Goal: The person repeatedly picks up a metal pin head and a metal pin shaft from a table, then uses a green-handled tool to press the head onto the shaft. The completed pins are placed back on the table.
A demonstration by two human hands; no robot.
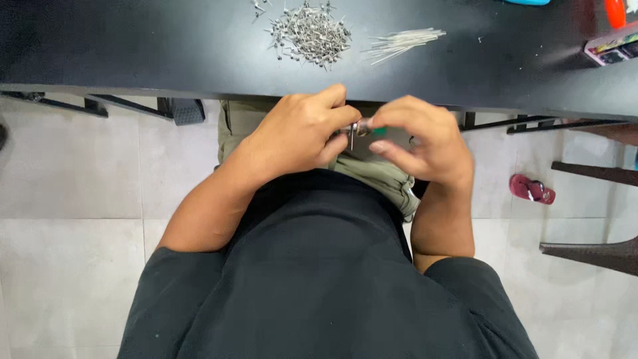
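Holding your two hands together just below the near edge of the surface, you have a small metal part (359,128) pinched between them over your lap, close to your body where you can look straight down on it. Your left hand (299,133) is curled nearly shut, thumb and forefinger pressed on one end of the part; your right hand (420,141) is also curled, its fingertips (380,121) closed on the other end, with the remaining fingers folded loosely underneath. A thin pin hangs down from the part between the two hands, and a bit of green shows just beside the right fingertips; what that green bit is, you cannot tell from here. Keeping the piece off the surface and between both hands seems to give you a two-sided grip for fine work. Farther out, on the dark surface (133,46), a heap of small metal pins (310,32) lies near the far edge, straight ahead of your hands and within easy reach. Just to its right lies a loose bundle of thin pale rods (402,42), fanned out a little. At the far right corner sits a tray of coloured bits (611,48). On the tiled floor to your right lies a red sandal (531,189) near dark furniture legs (591,251).
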